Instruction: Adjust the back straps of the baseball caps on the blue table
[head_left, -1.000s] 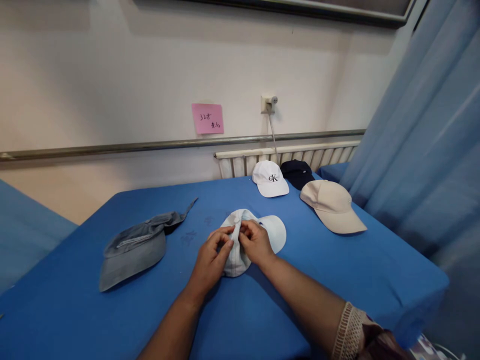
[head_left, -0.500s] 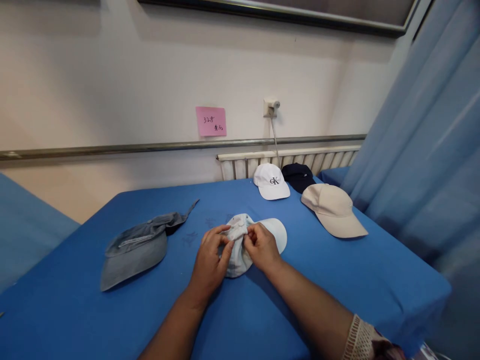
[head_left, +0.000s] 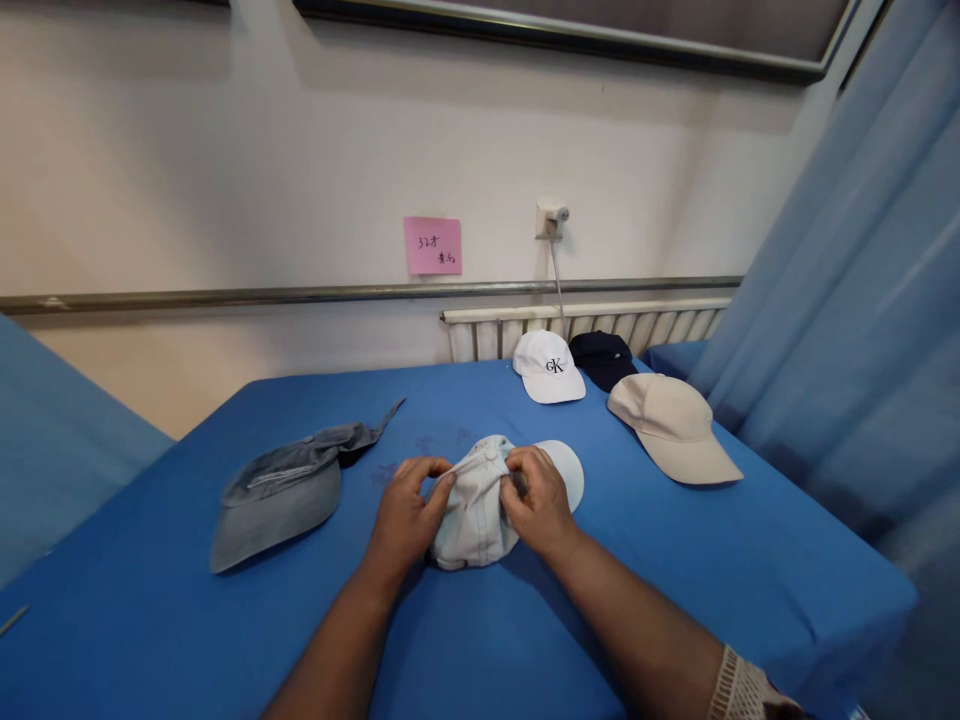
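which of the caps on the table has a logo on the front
The white cap at the far side of the blue table, beside the dark navy cap. It carries black letters; the beige cap and grey cap show none.

Left hand [head_left: 406,512]: lower centre of the frame, palm down, fingers curled, tips pinching inward.
Right hand [head_left: 538,500]: just right of it, fingers bent, thumb tucked, pinching.
Forearms: both bare, rising from the bottom edge and converging.
Right sleeve: lace cuff, lower right corner.
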